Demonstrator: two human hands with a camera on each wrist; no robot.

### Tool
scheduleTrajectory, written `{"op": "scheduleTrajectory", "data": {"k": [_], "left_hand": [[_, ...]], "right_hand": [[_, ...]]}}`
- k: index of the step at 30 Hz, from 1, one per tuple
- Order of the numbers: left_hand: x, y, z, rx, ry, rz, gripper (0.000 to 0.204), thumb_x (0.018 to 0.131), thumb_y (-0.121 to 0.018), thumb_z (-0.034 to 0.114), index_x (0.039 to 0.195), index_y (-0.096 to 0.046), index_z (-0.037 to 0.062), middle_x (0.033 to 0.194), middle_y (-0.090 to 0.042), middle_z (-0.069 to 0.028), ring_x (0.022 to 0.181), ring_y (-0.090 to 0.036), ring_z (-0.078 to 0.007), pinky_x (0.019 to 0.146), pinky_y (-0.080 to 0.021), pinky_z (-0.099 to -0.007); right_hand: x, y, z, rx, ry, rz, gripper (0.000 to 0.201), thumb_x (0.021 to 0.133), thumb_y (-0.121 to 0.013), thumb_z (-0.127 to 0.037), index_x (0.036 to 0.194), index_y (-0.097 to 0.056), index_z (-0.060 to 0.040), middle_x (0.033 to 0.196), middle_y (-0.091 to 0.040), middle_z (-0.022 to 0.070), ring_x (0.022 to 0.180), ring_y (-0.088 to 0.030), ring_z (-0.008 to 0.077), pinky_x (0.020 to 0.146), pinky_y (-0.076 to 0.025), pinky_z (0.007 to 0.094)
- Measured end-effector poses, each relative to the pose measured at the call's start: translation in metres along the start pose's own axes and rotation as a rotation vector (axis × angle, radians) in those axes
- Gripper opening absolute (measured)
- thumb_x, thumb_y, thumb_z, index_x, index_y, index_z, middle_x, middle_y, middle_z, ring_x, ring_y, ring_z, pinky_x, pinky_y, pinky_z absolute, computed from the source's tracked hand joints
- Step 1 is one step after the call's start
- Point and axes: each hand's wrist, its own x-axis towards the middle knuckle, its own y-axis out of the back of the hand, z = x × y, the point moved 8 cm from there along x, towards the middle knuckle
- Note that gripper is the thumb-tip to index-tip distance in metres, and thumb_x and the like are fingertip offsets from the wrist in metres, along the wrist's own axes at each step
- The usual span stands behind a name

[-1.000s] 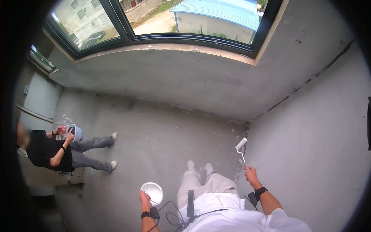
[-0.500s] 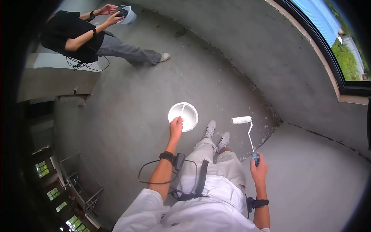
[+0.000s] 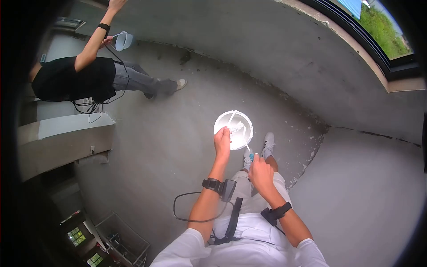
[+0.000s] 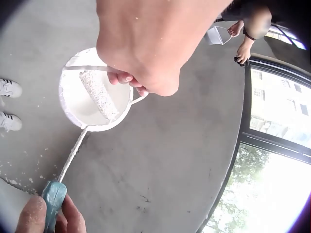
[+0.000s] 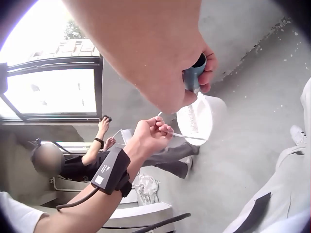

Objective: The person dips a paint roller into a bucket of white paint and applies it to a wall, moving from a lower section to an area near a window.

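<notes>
A white bucket (image 3: 233,141) hangs from my left hand (image 3: 222,143), whose fingers curl round its handle (image 4: 87,68). Inside the bucket lies the paint roller's white, coated head (image 4: 99,97), below the rim in the left wrist view. Its white metal rod crosses the rim. My right hand (image 3: 261,172) grips the roller's blue-green handle (image 4: 54,198), close to the bucket's near right side. In the right wrist view the handle (image 5: 195,75) shows within the curled right fingers, above the bucket (image 5: 214,116).
Another person (image 3: 73,80) in black stands at the upper left, holding a small pale bucket (image 3: 124,41). A window (image 3: 391,58) is at the upper right, above a grey wall. A metal frame (image 3: 122,238) stands at the lower left. Pale specks mark the floor near the wall.
The roller has moved left from beside the right wall, and its head has gone into the bucket. Both hands are closer together. The other person has raised one arm.
</notes>
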Motion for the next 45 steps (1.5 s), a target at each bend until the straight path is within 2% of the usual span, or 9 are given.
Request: {"op": "scheduleTrajectory", "data": {"k": [5, 11, 17, 24, 31, 35, 38, 42, 45], "left_hand": [[-0.021, -0.011, 0.017, -0.009, 0.049, -0.022, 0.026, 0.097, -0.048, 0.020, 0.079, -0.059, 0.0049, 0.066, -0.045, 0.0033, 0.062, -0.044, -0.0075, 0.060, -0.042, -0.0256], [-0.040, -0.014, 0.039, -0.080, 0.027, 0.011, 0.021, 0.095, -0.049, 0.017, 0.082, -0.058, 0.0036, 0.073, -0.050, 0.0001, 0.059, -0.047, -0.0097, 0.062, -0.048, -0.0274], [-0.081, -0.010, 0.065, -0.149, 0.030, -0.044, 0.017, 0.094, -0.049, 0.015, 0.084, -0.056, 0.0043, 0.071, -0.050, -0.0014, 0.058, -0.050, -0.0114, 0.061, -0.051, -0.0294], [-0.059, -0.050, 0.093, -0.215, 0.033, -0.181, 0.015, 0.093, -0.048, 0.014, 0.085, -0.055, 0.0044, 0.070, -0.050, -0.0016, 0.059, -0.050, -0.0117, 0.061, -0.051, -0.0300], [-0.004, -0.093, 0.088, -0.124, 0.047, -0.234, 0.016, 0.095, -0.048, 0.015, 0.084, -0.056, 0.0062, 0.070, -0.049, -0.0003, 0.061, -0.049, -0.0104, 0.064, -0.051, -0.0295], [0.004, -0.081, 0.066, -0.088, 0.082, -0.215, 0.017, 0.096, -0.048, 0.015, 0.084, -0.056, 0.0065, 0.070, -0.049, 0.0000, 0.064, -0.049, -0.0099, 0.066, -0.050, -0.0291], [0.012, -0.068, 0.050, -0.083, 0.102, -0.212, 0.018, 0.096, -0.048, 0.016, 0.084, -0.056, 0.0066, 0.071, -0.049, 0.0002, 0.064, -0.049, -0.0100, 0.066, -0.051, -0.0294], [0.024, -0.039, 0.029, -0.034, 0.124, -0.153, 0.017, 0.097, -0.047, 0.017, 0.085, -0.056, 0.0074, 0.070, -0.049, 0.0004, 0.065, -0.050, -0.0100, 0.068, -0.052, -0.0304], [0.028, -0.015, 0.011, -0.014, 0.142, -0.123, 0.018, 0.097, -0.047, 0.018, 0.085, -0.055, 0.0080, 0.070, -0.049, 0.0006, 0.064, -0.050, -0.0098, 0.069, -0.052, -0.0309]], "right_hand": [[0.010, -0.007, 0.010, -0.008, -0.022, 0.036, 0.029, 0.082, -0.060, -0.007, 0.107, -0.053, 0.0065, 0.095, -0.066, 0.0246, 0.075, -0.069, 0.0393, 0.063, -0.055, 0.0466], [-0.046, 0.064, 0.011, 0.149, -0.042, 0.026, 0.030, 0.087, -0.059, -0.014, 0.111, -0.054, 0.0042, 0.091, -0.066, 0.0241, 0.075, -0.068, 0.0408, 0.065, -0.054, 0.0494], [-0.148, 0.102, 0.029, 0.280, -0.083, 0.347, 0.029, 0.091, -0.059, -0.022, 0.113, -0.055, -0.0037, 0.090, -0.067, 0.0194, 0.079, -0.066, 0.0402, 0.067, -0.052, 0.0497], [-0.161, 0.135, 0.083, 0.481, -0.345, 0.522, 0.026, 0.091, -0.058, -0.025, 0.111, -0.058, -0.0068, 0.094, -0.068, 0.0194, 0.083, -0.064, 0.0439, 0.071, -0.050, 0.0503], [-0.104, 0.178, 0.180, 0.318, -0.543, 0.617, 0.027, 0.096, -0.054, -0.030, 0.109, -0.060, -0.0071, 0.083, -0.068, 0.0213, 0.076, -0.064, 0.0449, 0.067, -0.049, 0.0516], [-0.085, 0.198, 0.206, 0.094, -0.504, 0.747, 0.030, 0.097, -0.053, -0.027, 0.116, -0.061, -0.0059, 0.084, -0.069, 0.0192, 0.072, -0.066, 0.0406, 0.064, -0.051, 0.0481], [-0.049, 0.190, 0.213, -0.023, -0.442, 0.810, 0.030, 0.096, -0.054, -0.027, 0.118, -0.061, -0.0069, 0.084, -0.068, 0.0177, 0.069, -0.066, 0.0385, 0.061, -0.051, 0.0479], [0.018, 0.184, 0.176, -0.032, -0.294, 0.744, 0.031, 0.095, -0.057, -0.029, 0.120, -0.060, -0.0100, 0.081, -0.067, 0.0146, 0.064, -0.065, 0.0366, 0.054, -0.050, 0.0464], [0.028, 0.186, 0.173, 0.008, -0.296, 0.721, 0.029, 0.093, -0.060, -0.026, 0.116, -0.062, -0.0074, 0.083, -0.068, 0.0143, 0.064, -0.065, 0.0359, 0.055, -0.051, 0.0439]]}}
